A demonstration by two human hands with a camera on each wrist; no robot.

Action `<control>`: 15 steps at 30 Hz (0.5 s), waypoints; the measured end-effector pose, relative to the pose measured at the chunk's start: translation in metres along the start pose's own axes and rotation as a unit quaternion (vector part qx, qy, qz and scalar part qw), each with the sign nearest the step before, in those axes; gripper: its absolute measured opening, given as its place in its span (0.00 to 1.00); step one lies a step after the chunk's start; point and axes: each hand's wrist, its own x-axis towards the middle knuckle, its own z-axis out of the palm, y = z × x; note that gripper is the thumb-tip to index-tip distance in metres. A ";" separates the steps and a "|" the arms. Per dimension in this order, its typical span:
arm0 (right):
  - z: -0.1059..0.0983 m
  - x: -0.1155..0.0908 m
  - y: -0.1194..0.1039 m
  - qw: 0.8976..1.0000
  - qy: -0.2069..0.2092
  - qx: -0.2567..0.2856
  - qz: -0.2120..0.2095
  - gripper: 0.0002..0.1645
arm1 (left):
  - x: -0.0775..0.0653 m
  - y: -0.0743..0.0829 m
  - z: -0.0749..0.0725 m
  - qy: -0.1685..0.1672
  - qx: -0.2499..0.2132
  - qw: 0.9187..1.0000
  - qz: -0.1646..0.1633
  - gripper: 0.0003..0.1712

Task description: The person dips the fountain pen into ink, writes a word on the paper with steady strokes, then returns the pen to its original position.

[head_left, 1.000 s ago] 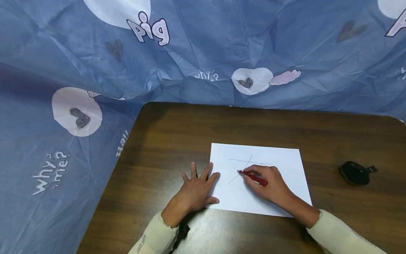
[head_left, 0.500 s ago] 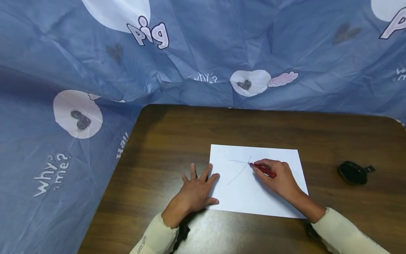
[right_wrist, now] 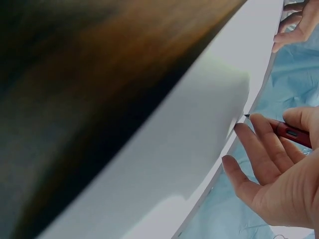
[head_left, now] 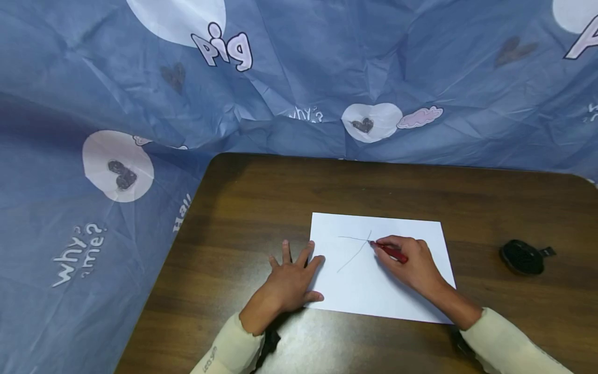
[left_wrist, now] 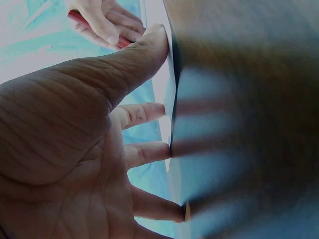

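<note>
A white sheet of paper (head_left: 355,291) lies on the dark wooden table (head_left: 261,202), with two thin pen lines crossing near its top. My right hand (head_left: 411,262) holds a red pen (head_left: 390,252) with its tip on the paper where the lines cross. In the right wrist view the red pen (right_wrist: 291,134) is pinched between the fingers, its tip at the paper (right_wrist: 164,164). My left hand (head_left: 289,280) lies flat with fingers spread, pressing the sheet's left edge. In the left wrist view the left hand's fingers (left_wrist: 144,152) are straight against the table.
A small black round object (head_left: 522,256) sits on the table to the right of the paper. A blue printed cloth (head_left: 93,156) hangs behind and to the left of the table. Both cream sleeves (head_left: 509,345) reach in from the near edge.
My right hand has moved the pen up and to the right, from the lower part of the slanted line to the crossing point. The left hand has stayed still.
</note>
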 end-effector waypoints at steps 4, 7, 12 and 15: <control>0.000 -0.001 -0.001 1.000 0.000 -0.002 -0.005 0.13 | -0.001 0.000 0.000 -0.002 -0.001 1.000 0.000 0.45; 0.000 0.000 -0.001 1.000 -0.001 -0.004 -0.005 0.13 | -0.001 0.000 -0.001 -0.003 -0.001 1.000 0.001 0.45; -0.002 0.000 -0.002 1.000 -0.009 -0.002 0.001 0.13 | 0.000 0.000 -0.002 -0.003 0.003 1.000 -0.001 0.46; -0.002 0.000 -0.003 1.000 -0.014 -0.001 0.000 0.13 | 0.000 0.000 -0.002 -0.005 0.001 1.000 -0.003 0.46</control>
